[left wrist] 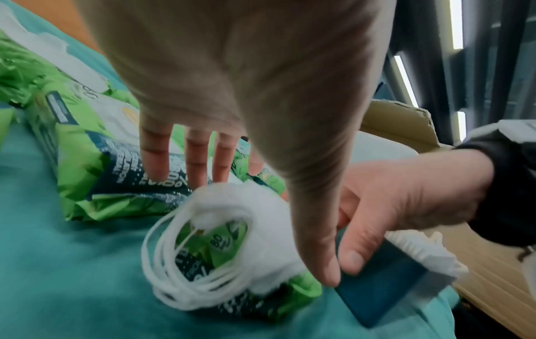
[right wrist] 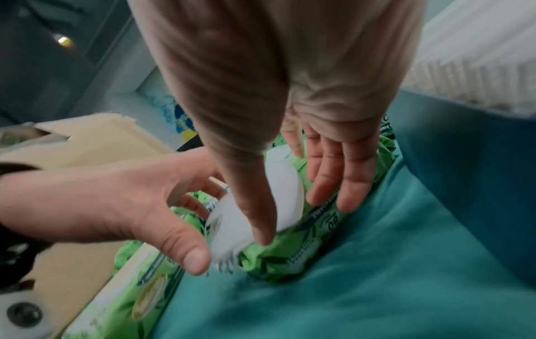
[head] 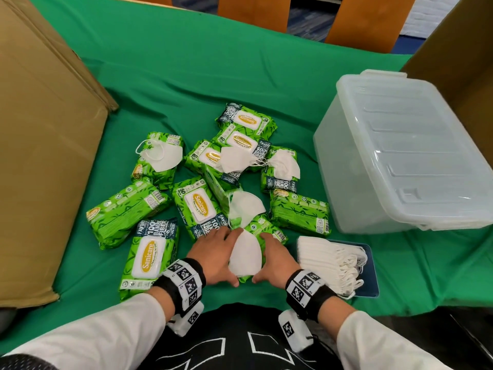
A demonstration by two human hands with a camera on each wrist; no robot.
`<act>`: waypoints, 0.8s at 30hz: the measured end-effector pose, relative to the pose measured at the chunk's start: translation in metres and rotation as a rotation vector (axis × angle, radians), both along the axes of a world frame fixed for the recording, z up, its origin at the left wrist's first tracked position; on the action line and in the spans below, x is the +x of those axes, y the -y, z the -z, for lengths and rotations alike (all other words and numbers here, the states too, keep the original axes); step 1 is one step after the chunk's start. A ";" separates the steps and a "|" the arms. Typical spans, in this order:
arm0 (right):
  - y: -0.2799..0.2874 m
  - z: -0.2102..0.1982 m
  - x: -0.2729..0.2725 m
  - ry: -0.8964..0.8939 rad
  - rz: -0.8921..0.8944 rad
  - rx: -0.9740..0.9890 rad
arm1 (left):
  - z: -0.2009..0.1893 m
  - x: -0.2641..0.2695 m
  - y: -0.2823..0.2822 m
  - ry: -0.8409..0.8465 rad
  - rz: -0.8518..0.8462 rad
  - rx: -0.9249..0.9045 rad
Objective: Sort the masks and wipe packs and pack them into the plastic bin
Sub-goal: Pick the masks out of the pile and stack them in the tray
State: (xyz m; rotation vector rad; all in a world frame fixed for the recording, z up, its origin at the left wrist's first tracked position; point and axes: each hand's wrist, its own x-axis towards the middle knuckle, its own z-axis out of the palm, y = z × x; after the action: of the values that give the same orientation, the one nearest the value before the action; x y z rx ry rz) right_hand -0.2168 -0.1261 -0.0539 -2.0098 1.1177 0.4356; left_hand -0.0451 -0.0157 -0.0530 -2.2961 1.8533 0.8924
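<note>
Green cloth (head: pixel 186 62) covers the table, with a cardboard box (head: pixel 40 156) at the left edge and another cardboard flap (head: pixel 458 62) at far right. Orange chair backs (head: pixel 253 9) sit behind the table.

Plastic bin (head: pixel 400 156) stands right of centre, translucent, lid on. Just in front of it, near the table edge, a dark blue tray (head: pixel 372 265) holds a stack of white masks (head: pixel 328 263), ear loops hanging off the near side.

Green wipe packs (head: pixel 197 204) lie in a loose pile mid-table, some label up, some on their sides. Loose masks lie on top of several: one on the left pack (head: pixel 162 156), two overlapping near the centre (head: pixel 237 158), one further right (head: pixel 285 164), one in the middle (head: pixel 246 206).

Both hands flank one wipe pack (right wrist: pixel 278 259) at the near edge of the pile, with a white mask (head: pixel 244 255) lying on top of it. Left hand (head: pixel 216 255) is on the left side, fingers straight and spread, thumb at the near end; not gripping. Right hand (head: pixel 274 260) is on the right side, fingers extended along the pack's edge, thumb down by the mask; also no closed grip. The mask's ear loops (left wrist: pixel 180 263) bunch at the near end of the pack. Wrist views are motion-blurred.

Both wrists wear black bands with printed marker tags (head: pixel 186 279).
</note>
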 end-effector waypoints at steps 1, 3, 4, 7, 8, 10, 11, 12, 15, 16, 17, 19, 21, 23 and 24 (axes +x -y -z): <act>-0.001 0.000 0.001 0.010 -0.010 -0.021 | 0.002 -0.004 0.000 0.010 0.015 0.004; -0.002 -0.002 0.001 0.046 -0.008 -0.047 | 0.004 -0.010 0.001 0.033 0.038 -0.016; -0.001 -0.002 0.001 0.064 0.004 -0.047 | 0.004 -0.011 0.001 0.042 0.038 -0.030; 0.000 -0.002 0.001 0.096 0.020 -0.041 | 0.004 -0.013 0.003 0.069 0.036 -0.059; -0.001 -0.002 0.001 0.094 0.011 -0.040 | 0.003 -0.015 0.003 0.081 0.041 -0.063; -0.002 -0.001 0.002 0.091 -0.017 -0.045 | 0.003 -0.016 0.004 0.104 0.050 -0.067; -0.003 0.000 0.002 0.094 -0.024 -0.048 | 0.003 -0.017 0.004 0.113 0.055 -0.066; -0.004 0.000 0.003 0.104 -0.028 -0.052 | 0.003 -0.018 0.004 0.121 0.061 -0.062; -0.006 0.002 0.004 0.144 -0.026 -0.073 | 0.003 -0.019 0.004 0.151 0.100 -0.054; -0.006 0.002 0.005 0.147 -0.024 -0.075 | 0.002 -0.020 0.004 0.161 0.111 -0.054; -0.005 0.001 0.005 0.145 -0.027 -0.073 | 0.001 -0.021 0.004 0.169 0.116 -0.057; -0.004 0.001 0.004 0.140 -0.036 -0.061 | -0.001 -0.021 0.004 0.183 0.125 -0.063; -0.004 0.003 0.003 0.146 -0.041 -0.058 | -0.002 -0.021 0.006 0.193 0.147 -0.064; -0.003 0.005 0.002 0.146 -0.046 -0.056 | -0.003 -0.022 0.008 0.196 0.159 -0.068; -0.002 0.006 0.001 0.142 -0.051 -0.056 | -0.003 -0.023 0.009 0.195 0.162 -0.071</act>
State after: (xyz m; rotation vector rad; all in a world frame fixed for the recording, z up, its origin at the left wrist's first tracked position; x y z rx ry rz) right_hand -0.2153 -0.1236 -0.0595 -2.0870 1.0031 0.2851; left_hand -0.0676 -0.0243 -0.0501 -2.1436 1.9785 0.5698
